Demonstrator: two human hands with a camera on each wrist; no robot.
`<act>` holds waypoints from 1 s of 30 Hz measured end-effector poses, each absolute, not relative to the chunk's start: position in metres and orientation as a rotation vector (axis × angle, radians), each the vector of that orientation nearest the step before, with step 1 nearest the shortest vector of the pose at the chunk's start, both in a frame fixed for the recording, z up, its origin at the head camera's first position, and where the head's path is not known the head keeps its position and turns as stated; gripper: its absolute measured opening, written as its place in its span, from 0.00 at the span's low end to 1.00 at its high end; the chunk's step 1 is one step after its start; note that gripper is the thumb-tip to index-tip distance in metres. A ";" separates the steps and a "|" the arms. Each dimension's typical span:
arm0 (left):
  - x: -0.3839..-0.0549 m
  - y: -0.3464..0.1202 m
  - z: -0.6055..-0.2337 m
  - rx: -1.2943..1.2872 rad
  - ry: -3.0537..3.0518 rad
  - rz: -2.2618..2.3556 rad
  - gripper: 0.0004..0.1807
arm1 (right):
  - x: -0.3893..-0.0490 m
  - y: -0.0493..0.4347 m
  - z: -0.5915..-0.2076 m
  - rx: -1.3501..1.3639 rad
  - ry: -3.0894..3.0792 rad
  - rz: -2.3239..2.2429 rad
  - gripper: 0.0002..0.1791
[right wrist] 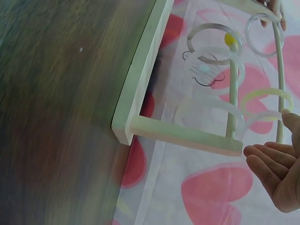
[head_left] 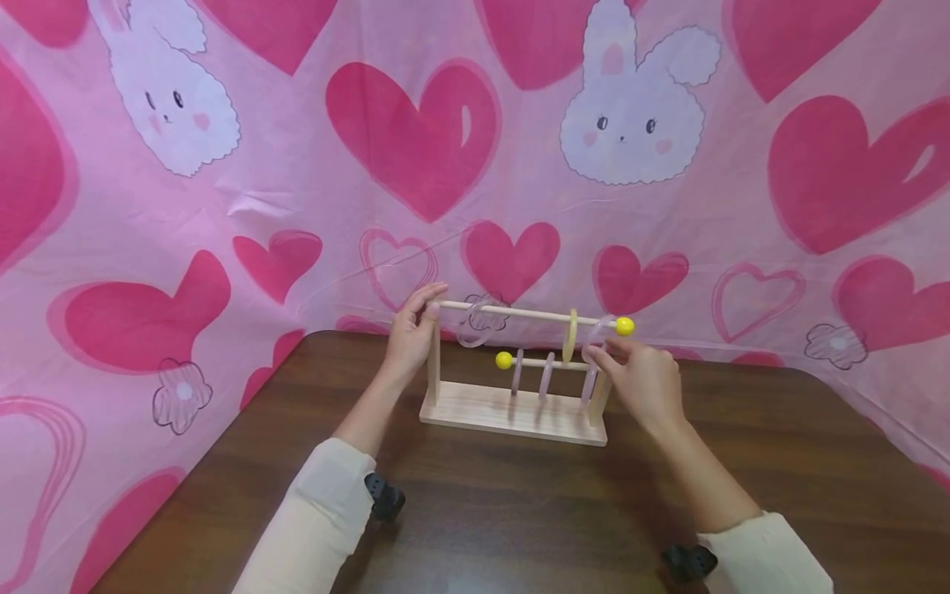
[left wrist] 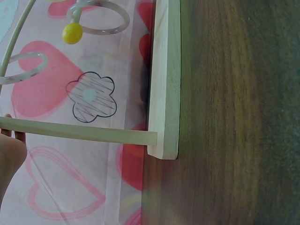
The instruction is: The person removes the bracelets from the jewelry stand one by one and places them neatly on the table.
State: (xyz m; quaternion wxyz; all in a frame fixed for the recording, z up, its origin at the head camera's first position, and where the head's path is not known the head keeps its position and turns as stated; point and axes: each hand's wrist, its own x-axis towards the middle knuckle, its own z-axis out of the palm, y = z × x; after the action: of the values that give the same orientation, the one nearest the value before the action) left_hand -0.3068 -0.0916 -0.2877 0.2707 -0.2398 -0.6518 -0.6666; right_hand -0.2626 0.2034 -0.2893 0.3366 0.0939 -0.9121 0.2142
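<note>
A pale wooden bangle rack (head_left: pixel 512 412) stands on the table, with two rods ending in yellow balls. At the top of its left post, my left hand (head_left: pixel 411 337) holds on, the thumb on one side and fingertips beyond. My right hand (head_left: pixel 644 379) pinches a pale translucent bangle (right wrist: pixel 262 117) near the upper rod's yellow-ball end (head_left: pixel 625 327). Beside that bangle hangs a yellow bangle (head_left: pixel 570 337) on the upper rod. Further left on this rod is a clear bangle (head_left: pixel 467 337). Several pale lilac bangles (head_left: pixel 546 377) hang from the lower rod.
The rack rests on a dark brown wooden table (head_left: pixel 519 511) with rounded far corners. Behind it hangs a pink cloth (head_left: pixel 297 181) printed with hearts and rabbits. Black wrist cameras (head_left: pixel 384 497) sit at both cream sleeves (head_left: pixel 312 511).
</note>
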 end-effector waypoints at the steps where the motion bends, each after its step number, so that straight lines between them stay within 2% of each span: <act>1: -0.304 -0.091 -0.286 -0.639 -1.762 -1.791 0.15 | -0.263 0.203 -0.289 0.240 -2.378 0.573 0.22; 9: -0.322 -0.093 -0.299 -0.659 -1.732 -1.787 0.16 | -0.266 0.200 -0.291 0.222 -2.326 0.608 0.18; 19: -0.300 -0.090 -0.283 -0.618 -1.773 -1.817 0.15 | -0.273 0.195 -0.292 0.188 -2.336 0.652 0.18; 30: -0.311 -0.092 -0.291 -0.625 -1.755 -1.830 0.16 | -0.276 0.188 -0.295 0.228 -2.291 0.748 0.10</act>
State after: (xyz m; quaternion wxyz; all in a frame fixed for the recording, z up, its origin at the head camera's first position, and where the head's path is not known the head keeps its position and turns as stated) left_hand -0.3109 -0.0916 -0.2907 0.2620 -0.2309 -0.6487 -0.6762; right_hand -0.2763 0.1881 -0.2948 0.3528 0.0882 -0.8855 0.2891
